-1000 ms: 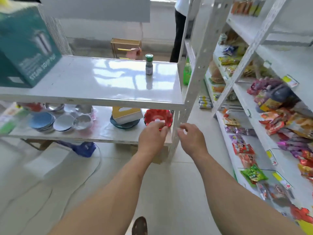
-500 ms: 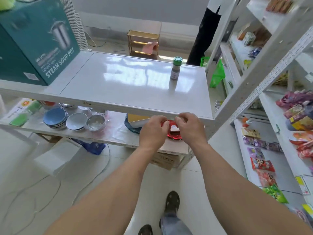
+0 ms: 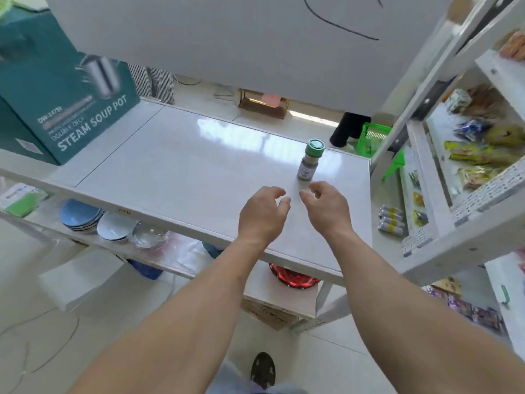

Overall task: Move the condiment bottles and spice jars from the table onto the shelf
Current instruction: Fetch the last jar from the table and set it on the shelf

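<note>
Standing upright, green cap up, the small grey-labelled spice jar (image 3: 310, 160) sat on the glossy white shelf (image 3: 181, 177); your left hand (image 3: 262, 216) and right hand (image 3: 326, 211) hovered near, loosely curled, holding nothing.

spice jar (image 3: 310, 160) upright on shelf (image 3: 181, 177), hands empty

You are standing in a small shop. At three o'clock, white metal racks (image 3: 443, 194) carry rows of bright snack packets (image 3: 480, 155), with small batteries (image 3: 392, 221) lying on a lower board. At ten o'clock a boxed steam soup pot (image 3: 65, 109) sits on the white shelf (image 3: 184, 177) like stock for sale. Under it, at eight o'clock, bowls (image 3: 81, 216) are stacked, and a green shopping basket (image 3: 372, 137) stands on the floor at one o'clock.
</note>
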